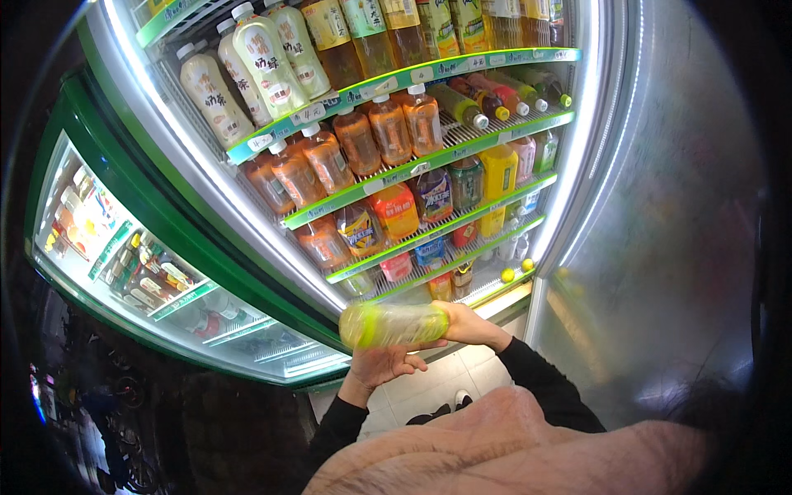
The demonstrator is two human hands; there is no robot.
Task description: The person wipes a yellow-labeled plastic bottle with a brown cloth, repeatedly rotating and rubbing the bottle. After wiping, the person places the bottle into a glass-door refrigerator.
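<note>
A clear bottle (392, 325) with a yellow-green tint lies sideways in front of me, smeared by motion. My right hand (469, 324) is closed around its right end, where the cap would be. Just under the bottle is my left hand (382, 363), its lower fingers loosely stretched to the right and apart. The bottle covers the upper part of this hand, and whether the palm touches it I cannot tell.
A lit drinks fridge (346, 206) stands before me, its shelves holding several rows of bottles. Its door (660, 214) is swung out on the right. A second green-framed fridge (157, 272) is at left. Pale floor tiles (429, 388) lie below.
</note>
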